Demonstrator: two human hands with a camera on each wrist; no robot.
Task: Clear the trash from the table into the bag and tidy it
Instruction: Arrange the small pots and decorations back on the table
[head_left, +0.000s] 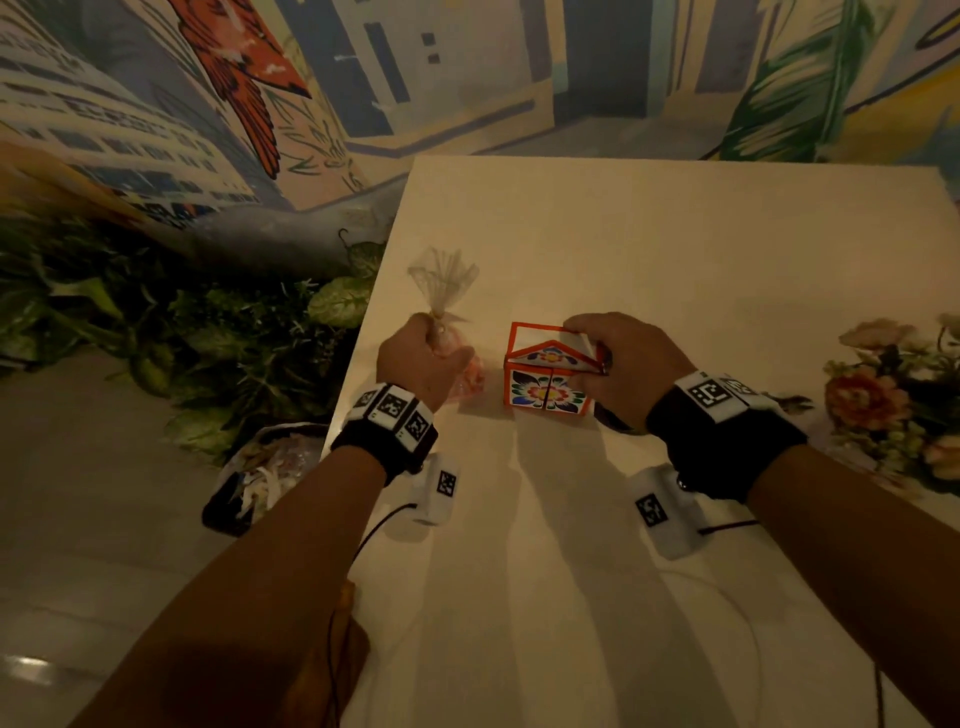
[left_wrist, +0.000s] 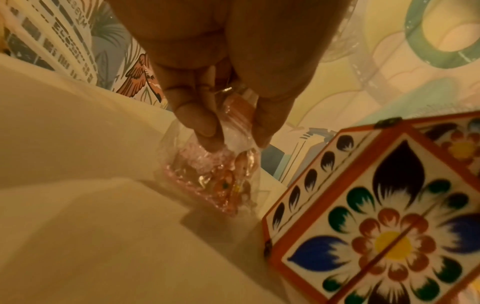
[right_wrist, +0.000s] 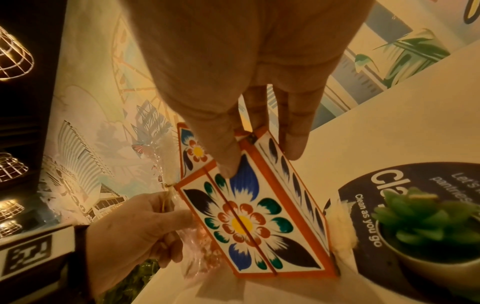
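A small painted box (head_left: 545, 389) with orange edges and flower patterns stands on the pale table (head_left: 675, 249). My right hand (head_left: 587, 345) grips it from above, thumb on one face and fingers over the far side, and a lid flap is tilted up. In the right wrist view my thumb (right_wrist: 226, 164) presses the flowered panel of the box (right_wrist: 249, 222). My left hand (head_left: 436, 338) pinches the tied neck of a clear cellophane pouch (head_left: 444, 280) with pink contents, just left of the box. The left wrist view shows the pouch (left_wrist: 223, 181) hanging from my fingertips (left_wrist: 205, 133) beside the box (left_wrist: 376, 226).
A dark bag (head_left: 260, 478) holding crumpled trash sits on the floor by the table's left edge, with leafy plants (head_left: 208, 332) behind it. A flower arrangement (head_left: 893, 400) stands at the table's right. A potted succulent (right_wrist: 428, 222) rests on a dark round sign (right_wrist: 363, 205) near the box.
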